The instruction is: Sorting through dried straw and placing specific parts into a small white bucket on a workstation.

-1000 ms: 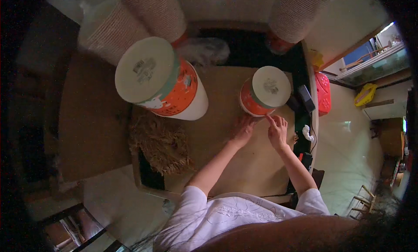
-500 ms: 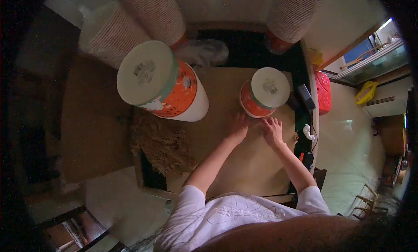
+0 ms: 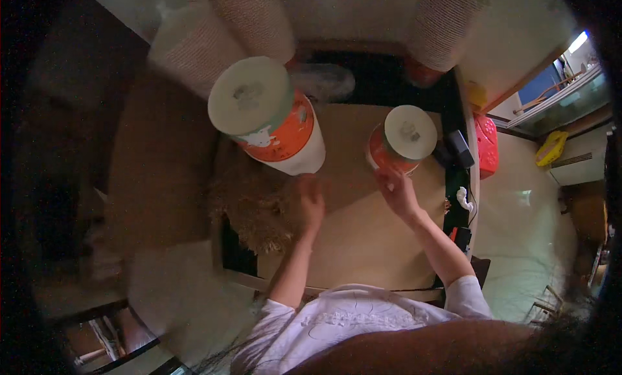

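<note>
My left hand [image 3: 311, 203] is blurred, its fingers stretched toward the base of a tall stack of paper tubs [image 3: 291, 135]. The stack stands bottom-up, orange and white with a pale green top. Nothing shows in that hand. Beside it lies a heap of brown crinkled shreds [image 3: 253, 213]. My right hand [image 3: 398, 192] has its fingers drawn together at the near lower edge of a smaller orange tub [image 3: 411, 132], also bottom-up. Whatever those fingers pinch is hidden. Both tubs stand on a brown board [image 3: 363, 239].
Tall stacks of white paper tubs stand behind, at the back left [image 3: 201, 51] and back right [image 3: 444, 28]. A clear plastic bag [image 3: 327, 81] lies between them. Right of the board are a black box [image 3: 459, 148], crumpled white tissue [image 3: 464, 199] and a red container [image 3: 486, 145].
My left hand has left the small tub and moved left toward the tall stack. My right hand stays by the small tub, its fingers now closer together. The whole view has shifted a little.
</note>
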Available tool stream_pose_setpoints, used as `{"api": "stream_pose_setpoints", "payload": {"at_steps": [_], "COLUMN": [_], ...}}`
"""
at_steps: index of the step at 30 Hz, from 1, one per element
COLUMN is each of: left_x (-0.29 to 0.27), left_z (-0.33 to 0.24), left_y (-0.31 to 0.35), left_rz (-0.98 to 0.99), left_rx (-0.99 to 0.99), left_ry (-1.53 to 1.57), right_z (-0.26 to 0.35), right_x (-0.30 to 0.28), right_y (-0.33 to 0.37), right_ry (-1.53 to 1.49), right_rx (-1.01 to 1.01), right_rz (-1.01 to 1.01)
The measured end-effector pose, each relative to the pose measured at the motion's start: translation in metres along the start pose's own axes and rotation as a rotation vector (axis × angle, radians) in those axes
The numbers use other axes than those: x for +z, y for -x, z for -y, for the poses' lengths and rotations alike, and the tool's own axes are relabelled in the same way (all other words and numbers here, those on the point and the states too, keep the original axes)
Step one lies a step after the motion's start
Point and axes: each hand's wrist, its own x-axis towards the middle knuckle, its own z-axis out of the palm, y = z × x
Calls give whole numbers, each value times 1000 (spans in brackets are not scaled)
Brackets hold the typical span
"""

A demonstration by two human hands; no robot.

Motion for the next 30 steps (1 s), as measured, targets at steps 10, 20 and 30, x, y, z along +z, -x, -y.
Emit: {"api": "stream_pose_setpoints", "payload": {"at_steps": [10, 20, 30], "left_x": [-137, -154, -149], "left_z": [-54, -36, -81], "left_y": [-115, -132, -133], "left_rz": [-255, -120, -124], "left_rx": [-169, -414, -380], "left_ry": [563, 486, 596], "right_z": [84, 98, 130], "right_x": [79, 77, 73], "right_y": [-134, -140, -136], "right_ry": [-479, 682, -556], "right_rx": [73, -458, 337], "right_rz": [65, 226, 65]}}
